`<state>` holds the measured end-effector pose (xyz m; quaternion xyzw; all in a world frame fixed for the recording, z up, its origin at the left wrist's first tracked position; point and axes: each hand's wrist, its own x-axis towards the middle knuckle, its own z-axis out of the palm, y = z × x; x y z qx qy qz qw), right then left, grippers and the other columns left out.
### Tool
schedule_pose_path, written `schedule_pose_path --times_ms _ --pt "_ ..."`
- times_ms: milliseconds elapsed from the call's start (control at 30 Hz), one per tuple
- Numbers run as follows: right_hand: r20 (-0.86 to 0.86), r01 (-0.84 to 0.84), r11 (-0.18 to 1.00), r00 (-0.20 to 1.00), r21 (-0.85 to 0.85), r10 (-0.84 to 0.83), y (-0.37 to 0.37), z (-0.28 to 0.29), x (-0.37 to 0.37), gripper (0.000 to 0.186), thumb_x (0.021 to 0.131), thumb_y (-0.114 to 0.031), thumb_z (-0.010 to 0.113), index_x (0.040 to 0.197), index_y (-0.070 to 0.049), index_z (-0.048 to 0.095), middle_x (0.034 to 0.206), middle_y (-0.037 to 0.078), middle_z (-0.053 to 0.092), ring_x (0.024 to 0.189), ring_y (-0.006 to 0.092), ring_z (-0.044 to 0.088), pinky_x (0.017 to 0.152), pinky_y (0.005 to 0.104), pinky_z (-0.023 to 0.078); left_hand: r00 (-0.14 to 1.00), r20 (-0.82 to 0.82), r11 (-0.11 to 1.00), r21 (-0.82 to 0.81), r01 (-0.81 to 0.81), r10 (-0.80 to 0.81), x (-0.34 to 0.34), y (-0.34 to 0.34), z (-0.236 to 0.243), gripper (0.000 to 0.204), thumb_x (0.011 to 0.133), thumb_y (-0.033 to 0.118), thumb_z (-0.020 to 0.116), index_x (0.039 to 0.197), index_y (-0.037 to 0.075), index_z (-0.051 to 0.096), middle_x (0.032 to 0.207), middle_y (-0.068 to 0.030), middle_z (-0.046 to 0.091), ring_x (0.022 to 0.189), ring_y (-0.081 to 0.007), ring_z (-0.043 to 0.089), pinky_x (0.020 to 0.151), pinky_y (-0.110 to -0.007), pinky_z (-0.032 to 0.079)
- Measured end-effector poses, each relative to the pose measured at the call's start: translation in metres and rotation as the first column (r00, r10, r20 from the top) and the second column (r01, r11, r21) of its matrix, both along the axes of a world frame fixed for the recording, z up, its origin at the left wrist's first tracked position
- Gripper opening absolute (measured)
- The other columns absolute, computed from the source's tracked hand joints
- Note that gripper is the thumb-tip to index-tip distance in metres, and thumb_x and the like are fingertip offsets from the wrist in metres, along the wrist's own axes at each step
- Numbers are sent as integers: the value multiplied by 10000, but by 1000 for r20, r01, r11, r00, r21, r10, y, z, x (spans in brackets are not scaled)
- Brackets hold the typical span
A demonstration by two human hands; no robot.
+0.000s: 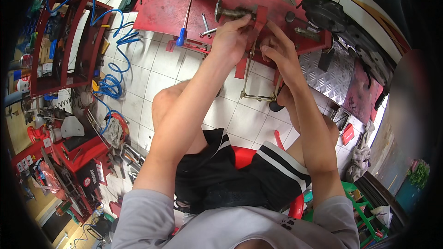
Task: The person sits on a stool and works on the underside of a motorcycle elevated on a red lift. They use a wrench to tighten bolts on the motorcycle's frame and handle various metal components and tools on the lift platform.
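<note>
Across the red lift table (pixel 157 11) lies a thick threaded clamp screw (pixel 234 13) with a round metal disc at its left end. Its right end meets an upright red metal bracket (pixel 261 16). My left hand (pixel 230 39) is closed at the screw, fingertips against the threads just left of the bracket; its thumb is hidden. My right hand (pixel 280 48) is at the bracket's right side, with the index finger stretched toward it and the other fingers loosely bent. Nothing shows in that hand. Below hangs a thin metal rod frame (pixel 258 97).
A blue-handled screwdriver (pixel 181 36) and small spanners (pixel 205 22) lie on the table's left. Another threaded screw (pixel 307 33) is at its right. Motorcycle parts (pixel 339 20) loom behind. A coiled blue hose (pixel 110 85) hangs by a red tool rack (pixel 60 41); a diamond-plate ramp (pixel 323 76) sits right.
</note>
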<state>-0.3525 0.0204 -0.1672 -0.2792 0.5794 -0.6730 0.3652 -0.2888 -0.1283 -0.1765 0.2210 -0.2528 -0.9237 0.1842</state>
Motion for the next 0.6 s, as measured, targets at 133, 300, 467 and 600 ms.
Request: schedule_pose_path --times_ms 133,300,467,600 --pt "33 25 999 999 25 -26 0 3 2 675 830 8 584 1440 -3 297 870 23 544 763 88 507 654 233 425 997 34 996 -67 -66 68 -3 -1 -11 182 887 130 647 1040 80 562 1012 -44 614 1010 -178 551 910 -335 431" --pt "16 24 997 1000 68 -25 -10 0 7 738 795 -98 622 1449 -12 292 882 47 551 759 127 511 685 264 427 965 211 948 306 85 -155 4 -9 -10 164 936 231 577 1009 85 590 935 -71 639 860 -214 629 799 -356 521" --pt "22 93 987 995 131 -97 -6 -20 7 610 876 -182 610 1423 -68 366 1170 96 589 977 177 594 813 313 491 908 236 938 -105 -330 346 -1 5 7 279 789 70 632 1059 38 570 989 -141 643 864 -285 660 731 -399 556" --pt "-51 260 956 966 136 -255 12 -65 -23 458 943 -160 499 1374 -45 398 1145 138 574 950 218 571 780 366 484 640 588 855 -461 -237 494 -14 -3 -3 346 770 110 620 1095 16 549 1027 -182 640 970 -317 642 804 -430 512"
